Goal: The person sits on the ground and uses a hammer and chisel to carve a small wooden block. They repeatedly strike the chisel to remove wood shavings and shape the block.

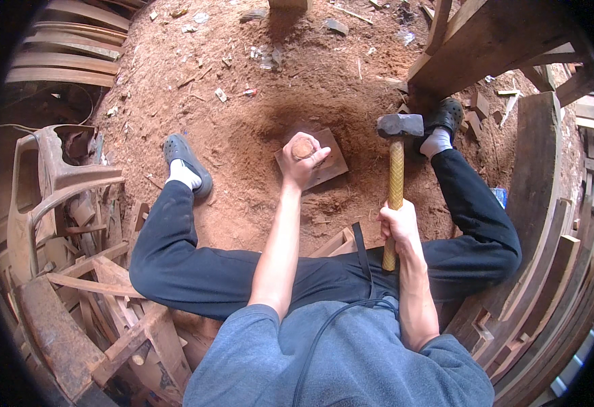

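Holding a hammer (396,183) to the right of a round wooden piece (303,148)

From my remote seat I am watching the left hand (298,165) gripping the round wooden piece, its thumb and fingers wrapping the sides while the round end is facing up at the camera. Its long axis is therefore pointing roughly upward, and its lower part is hiding behind the fist. I am not managing to tell whether it is touching the flat square board (332,159), which is lying beneath the fist on the sawdust-covered ground (236,180).

The right hand (400,222) is clamping the yellow handle (396,159) toward its lower end, and the grey hammer head (400,125) is sitting at the far end. The relation I am reading is sideways: the wooden piece is standing to the left of the hammer head and slightly nearer the body, with a gap showing between them. The handle is pointing away from the body. The left hand is the nearer one, being on the piece; I am not judging the hammer's height from this single view.

What I am marking as closest to being in the way is the left thumb, hugging the exposed end. The right shoe (449,115) is showing just beside the hammer head; the left shoe (187,164) is resting well apart. Farther out, a chair frame (51,163) and a thick beam (540,169) are flanking the space.
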A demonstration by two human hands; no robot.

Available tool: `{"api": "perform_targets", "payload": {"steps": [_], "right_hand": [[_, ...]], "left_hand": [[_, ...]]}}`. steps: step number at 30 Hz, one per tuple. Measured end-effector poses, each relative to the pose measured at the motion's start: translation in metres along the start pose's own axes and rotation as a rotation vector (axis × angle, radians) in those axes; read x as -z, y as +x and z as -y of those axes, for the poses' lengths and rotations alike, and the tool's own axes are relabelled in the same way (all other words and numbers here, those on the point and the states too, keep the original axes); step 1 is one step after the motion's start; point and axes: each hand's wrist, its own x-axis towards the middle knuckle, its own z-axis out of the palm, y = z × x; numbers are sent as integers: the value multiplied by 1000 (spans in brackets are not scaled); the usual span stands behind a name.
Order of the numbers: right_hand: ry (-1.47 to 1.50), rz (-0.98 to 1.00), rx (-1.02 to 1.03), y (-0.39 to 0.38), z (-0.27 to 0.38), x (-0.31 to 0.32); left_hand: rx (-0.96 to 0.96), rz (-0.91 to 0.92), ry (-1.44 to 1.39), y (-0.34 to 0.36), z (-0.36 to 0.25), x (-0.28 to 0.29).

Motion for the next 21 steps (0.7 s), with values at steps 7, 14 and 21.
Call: {"api": "perform_targets", "payload": {"steps": [7, 14, 21], "right_hand": [[2, -5, -2, -1, 0, -2], [20, -7, -35, -1, 0, -1], [-137, 7, -4, -7, 10, -4]], "left_hand": [[-8, 56, 6, -4, -5, -7], [37, 87, -30, -8, -9, -10], [-50, 203, 119, -4, 3, -17]]}}
